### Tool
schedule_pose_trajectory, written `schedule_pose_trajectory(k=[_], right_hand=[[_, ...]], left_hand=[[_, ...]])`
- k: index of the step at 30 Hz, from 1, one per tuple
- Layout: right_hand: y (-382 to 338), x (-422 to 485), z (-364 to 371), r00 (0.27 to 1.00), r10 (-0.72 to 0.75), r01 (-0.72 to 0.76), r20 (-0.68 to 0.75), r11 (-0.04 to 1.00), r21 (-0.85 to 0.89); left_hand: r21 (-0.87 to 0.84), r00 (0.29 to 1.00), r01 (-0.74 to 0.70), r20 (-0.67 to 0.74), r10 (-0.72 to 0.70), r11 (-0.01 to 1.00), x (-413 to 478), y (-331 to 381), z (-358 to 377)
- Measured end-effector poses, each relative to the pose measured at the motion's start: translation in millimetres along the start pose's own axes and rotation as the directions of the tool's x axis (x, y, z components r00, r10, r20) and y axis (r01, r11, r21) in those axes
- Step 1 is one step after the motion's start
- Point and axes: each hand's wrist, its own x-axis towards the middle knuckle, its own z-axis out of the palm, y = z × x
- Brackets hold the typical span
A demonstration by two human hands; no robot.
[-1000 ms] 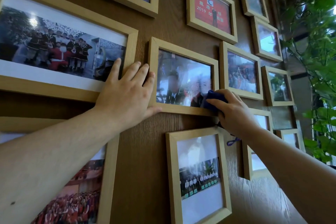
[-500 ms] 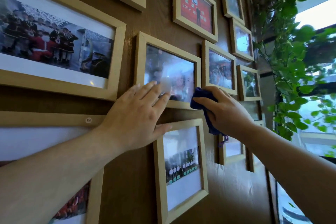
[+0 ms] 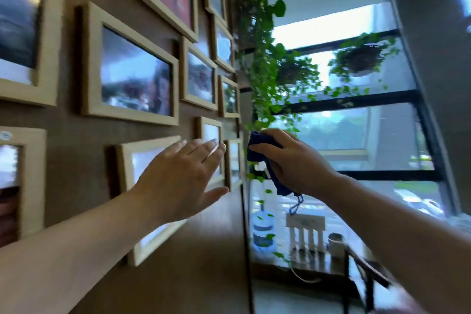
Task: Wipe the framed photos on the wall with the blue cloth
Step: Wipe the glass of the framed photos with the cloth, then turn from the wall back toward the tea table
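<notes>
Several light wooden framed photos hang on the brown wall (image 3: 76, 155). The middle landscape frame (image 3: 130, 71) is blurred by motion. My left hand (image 3: 183, 181) is flat and open, fingers spread, in front of the lower portrait frame (image 3: 127, 160) and reaching toward a small frame (image 3: 210, 132). My right hand (image 3: 293, 163) grips the bunched blue cloth (image 3: 262, 150) near the wall's right edge, off the frames, with a blue loop hanging below it. Two narrow frames (image 3: 233, 163) sit just left of the cloth.
Trailing green plants (image 3: 265, 66) hang at the wall's right end, a hanging pot (image 3: 362, 58) by the big window (image 3: 356, 122). Below stand a water bottle (image 3: 262, 229), a white chair back (image 3: 305, 232) and a dark table (image 3: 318, 265).
The view has swung right along the wall. Both hands left the middle frame and moved right; the cloth came off the frame's lower edge and now sits near the wall's right end.
</notes>
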Motion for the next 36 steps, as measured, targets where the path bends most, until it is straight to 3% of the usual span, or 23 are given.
schedule_pose_trajectory(k=[6,14,25,36], right_hand=[[7.7,-116.2,-65.5,0.980,0.148,-0.132,0.131,0.984,-0.123],[21.6,-270.9,-174.5,0.882,0.410,-0.348,0.234,0.899,-0.264],[28.4,-494.8,-314.2,0.634,0.747,-0.610,0.202,0.643,-0.463],[-11.8,-695.2,-401.0,0.327,0.941,-0.767,0.091,0.320,-0.557]], left_hand=[[-0.220,0.989,-0.145,-0.065,0.134,0.965,20.3,87.7,9.5],[-0.373,0.925,-0.369,-0.238,0.297,0.851,63.3,233.9,-8.3],[-0.513,0.750,-0.660,-0.414,0.516,0.548,110.9,486.6,-47.2],[-0.569,0.564,-0.774,-0.418,0.712,0.278,85.1,706.6,-70.2]])
